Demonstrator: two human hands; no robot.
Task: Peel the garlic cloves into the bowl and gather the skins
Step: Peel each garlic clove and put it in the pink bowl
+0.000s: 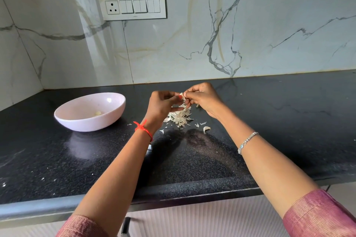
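From the head camera, I am looking down at my two hands meeting above a black, speckled stone countertop with a glossy finish. My left hand and right hand are both pinching the same small garlic clove between fingertips and thumbs, holding it just above the counter. The other fingers are curling loosely around it. The clove is pale and mostly hidden by my fingers, so I cannot tell how much of its skin is on.

Directly beneath my hands, a pile of skins is lying on the stone. They are thin, papery, white flakes, with a few scraps scattered around the edges. Just to the right of the pile, one curved loose clove is resting on the counter.

Well to the left, a round, smooth, pale pink bowl is sitting on the countertop, shallow and wide. Inside it, a small yellowish lump, probably one or two peeled cloves, is lying at the bottom.

A knotted red thread is circling my left wrist, and a silver beaded bracelet is hanging on my right. Behind the counter, a white marble wall with grey veins is carrying a white switch plate.
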